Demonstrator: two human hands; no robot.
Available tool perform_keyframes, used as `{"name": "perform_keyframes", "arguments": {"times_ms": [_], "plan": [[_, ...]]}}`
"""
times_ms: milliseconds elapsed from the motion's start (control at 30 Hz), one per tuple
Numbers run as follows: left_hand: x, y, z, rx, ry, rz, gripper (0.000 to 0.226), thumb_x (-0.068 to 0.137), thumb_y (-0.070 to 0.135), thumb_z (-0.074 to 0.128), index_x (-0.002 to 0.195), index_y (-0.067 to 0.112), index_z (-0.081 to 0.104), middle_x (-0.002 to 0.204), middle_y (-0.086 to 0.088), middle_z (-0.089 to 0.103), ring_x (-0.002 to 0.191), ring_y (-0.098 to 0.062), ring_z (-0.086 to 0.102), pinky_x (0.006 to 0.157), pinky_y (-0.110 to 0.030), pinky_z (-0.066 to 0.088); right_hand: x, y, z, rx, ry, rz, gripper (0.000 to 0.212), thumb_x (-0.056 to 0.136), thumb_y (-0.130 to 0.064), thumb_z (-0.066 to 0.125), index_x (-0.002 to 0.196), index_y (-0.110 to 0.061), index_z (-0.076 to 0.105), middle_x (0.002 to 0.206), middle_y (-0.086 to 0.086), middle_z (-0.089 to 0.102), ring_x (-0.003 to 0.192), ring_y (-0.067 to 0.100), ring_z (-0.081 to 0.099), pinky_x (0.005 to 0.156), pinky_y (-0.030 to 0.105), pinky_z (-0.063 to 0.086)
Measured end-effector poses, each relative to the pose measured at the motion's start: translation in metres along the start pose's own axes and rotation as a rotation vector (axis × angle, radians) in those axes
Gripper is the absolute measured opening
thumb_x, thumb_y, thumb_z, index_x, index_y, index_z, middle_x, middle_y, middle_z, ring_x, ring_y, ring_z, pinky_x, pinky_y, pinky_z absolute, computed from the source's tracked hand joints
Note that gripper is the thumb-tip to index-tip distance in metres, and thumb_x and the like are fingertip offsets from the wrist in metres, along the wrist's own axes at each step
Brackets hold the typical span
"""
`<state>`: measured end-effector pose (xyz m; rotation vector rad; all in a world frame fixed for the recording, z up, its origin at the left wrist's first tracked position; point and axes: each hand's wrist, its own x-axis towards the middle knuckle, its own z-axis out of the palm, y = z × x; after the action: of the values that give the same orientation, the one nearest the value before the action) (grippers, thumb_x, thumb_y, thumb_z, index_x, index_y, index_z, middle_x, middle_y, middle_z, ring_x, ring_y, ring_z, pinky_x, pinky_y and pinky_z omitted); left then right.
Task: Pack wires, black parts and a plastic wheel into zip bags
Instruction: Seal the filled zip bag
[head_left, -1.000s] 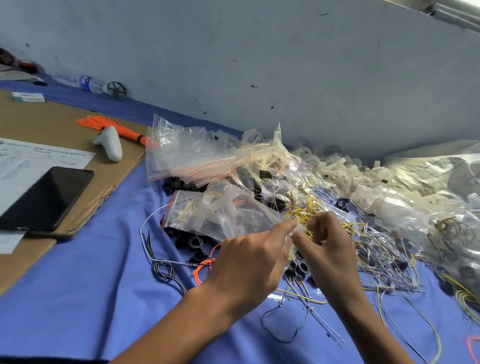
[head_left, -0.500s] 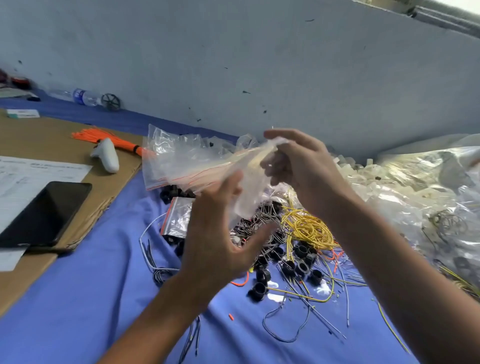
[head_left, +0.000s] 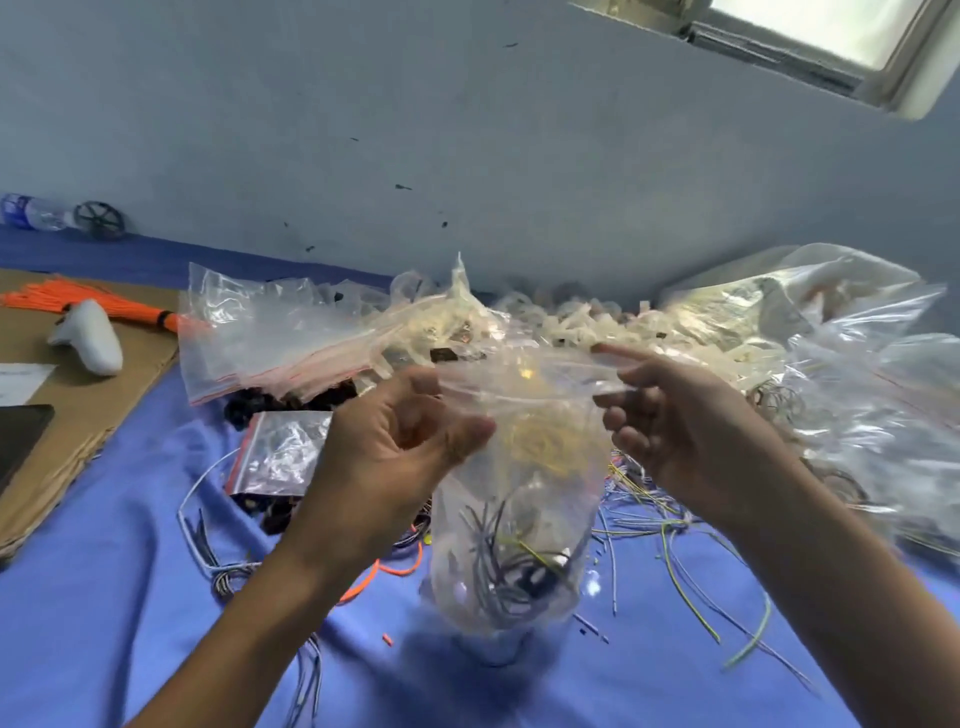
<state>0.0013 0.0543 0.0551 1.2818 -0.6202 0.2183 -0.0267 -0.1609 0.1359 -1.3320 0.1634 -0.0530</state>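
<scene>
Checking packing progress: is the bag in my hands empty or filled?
Partly filled: the zip bag hangs between the left hand and right hand, with grey wires and a black part at its bottom.

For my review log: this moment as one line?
left hand: pinches bag top | right hand: pinches bag top | bag: wires inside

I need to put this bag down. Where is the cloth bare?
Bare blue cloth lies near left, between the cardboard sheet and the grey wire bundle, and near centre, just below the held zip bag. Crowded: behind and right, with the zip-bag stack, white plastic parts and loose wires.
</scene>
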Motion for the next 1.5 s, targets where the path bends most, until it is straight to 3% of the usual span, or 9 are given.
{"name": "perform_keyframes", "arguments": {"times_ms": [267, 467, 633, 833, 933, 1000, 1067, 1267, 1500], "plan": [[-0.006, 0.002, 0.017, 0.025, -0.068, -0.028, 0.014, 0.070, 0.030, 0.077, 0.082, 0.038, 0.074, 0.069, 0.013, 0.066, 0.066, -0.003, 0.058, 0.065, -0.015, 0.048, -0.021, 0.002, -0.030, 0.036, 0.086, 0.046, 0.032, 0.088, -0.006, 0.048, 0.113, -0.014, 0.067, 0.051, -0.004, 0.048, 0.038, 0.006, 0.041, 0.030, 0.014, 0.030], [-0.007, 0.013, 0.024, 0.020, -0.010, 0.026, 0.010, 0.083, 0.025, 0.067, 0.084, 0.018, 0.074, 0.075, -0.001, 0.074, 0.066, -0.005, 0.064, 0.065, -0.014, 0.050, -0.036, -0.002, -0.034, 0.095, 0.082, 0.038, 0.032, 0.088, -0.004, 0.048, 0.115, -0.011, 0.064, 0.051, -0.004, 0.048, 0.037, 0.005, 0.042, 0.030, 0.013, 0.029], [-0.007, 0.011, 0.015, 0.133, 0.049, 0.051, 0.017, 0.081, 0.039, 0.079, 0.093, 0.028, 0.077, 0.081, -0.001, 0.073, 0.073, -0.011, 0.063, 0.071, -0.023, 0.052, -0.045, -0.007, -0.036, 0.097, 0.071, -0.011, 0.031, 0.090, -0.005, 0.049, 0.117, -0.011, 0.062, 0.052, -0.002, 0.052, 0.039, 0.007, 0.046, 0.032, 0.015, 0.034], [-0.009, 0.005, 0.017, 0.242, 0.070, 0.063, 0.022, 0.085, 0.050, 0.067, 0.094, 0.031, 0.072, 0.084, -0.008, 0.067, 0.071, -0.020, 0.055, 0.062, -0.035, 0.047, -0.049, -0.011, -0.024, -0.552, 0.223, -0.554, 0.017, 0.090, -0.020, 0.064, 0.107, -0.022, 0.067, 0.043, -0.006, 0.043, 0.040, 0.011, 0.037, 0.042, 0.020, 0.031], [-0.011, 0.005, 0.021, 0.257, 0.074, 0.079, 0.017, 0.089, 0.047, 0.064, 0.093, 0.032, 0.070, 0.080, 0.002, 0.065, 0.068, -0.015, 0.053, 0.060, -0.032, 0.046, -0.052, -0.018, 0.001, -1.064, 0.168, -0.899, 0.024, 0.086, -0.043, 0.064, 0.107, -0.032, 0.067, 0.070, -0.012, 0.056, 0.070, 0.006, 0.050, 0.066, 0.024, 0.040], [-0.012, 0.005, 0.023, 0.260, 0.073, 0.083, 0.013, 0.091, 0.043, 0.063, 0.093, 0.032, 0.069, 0.081, 0.006, 0.066, 0.069, -0.014, 0.055, 0.064, -0.026, 0.047, -0.049, -0.022, 0.019, -1.366, 0.018, -0.910, 0.037, 0.085, -0.056, 0.059, 0.117, -0.037, 0.062, 0.104, -0.013, 0.059, 0.104, 0.012, 0.049, 0.092, 0.029, 0.040], [-0.013, 0.007, 0.024, 0.261, 0.064, 0.093, 0.012, 0.092, 0.041, 0.063, 0.094, 0.031, 0.070, 0.081, 0.000, 0.066, 0.068, -0.029, 0.055, 0.062, -0.034, 0.047, -0.043, -0.026, 0.032, -1.567, -0.120, -0.849, 0.037, 0.085, -0.061, 0.055, 0.112, -0.037, 0.063, 0.110, -0.015, 0.058, 0.107, 0.014, 0.048, 0.097, 0.035, 0.038], [-0.012, 0.010, 0.029, 0.212, 0.083, 0.092, 0.014, 0.088, 0.040, 0.066, 0.091, 0.028, 0.071, 0.079, -0.012, 0.064, 0.062, -0.037, 0.048, 0.055, -0.048, 0.041, -0.034, -0.026, 0.040, -1.584, -0.240, -0.791, 0.017, 0.084, -0.041, 0.058, 0.088, -0.026, 0.067, 0.088, -0.010, 0.071, 0.088, 0.015, 0.067, 0.077, 0.034, 0.052], [-0.014, 0.010, 0.030, 0.184, 0.090, 0.072, 0.019, 0.083, 0.047, 0.068, 0.091, 0.030, 0.073, 0.080, -0.016, 0.064, 0.062, -0.031, 0.048, 0.064, -0.039, 0.041, -0.037, -0.021, 0.039, -1.410, -0.244, -0.778, 0.029, 0.075, -0.047, 0.051, 0.082, -0.024, 0.067, 0.081, -0.009, 0.069, 0.082, 0.013, 0.065, 0.074, 0.034, 0.053]]}}
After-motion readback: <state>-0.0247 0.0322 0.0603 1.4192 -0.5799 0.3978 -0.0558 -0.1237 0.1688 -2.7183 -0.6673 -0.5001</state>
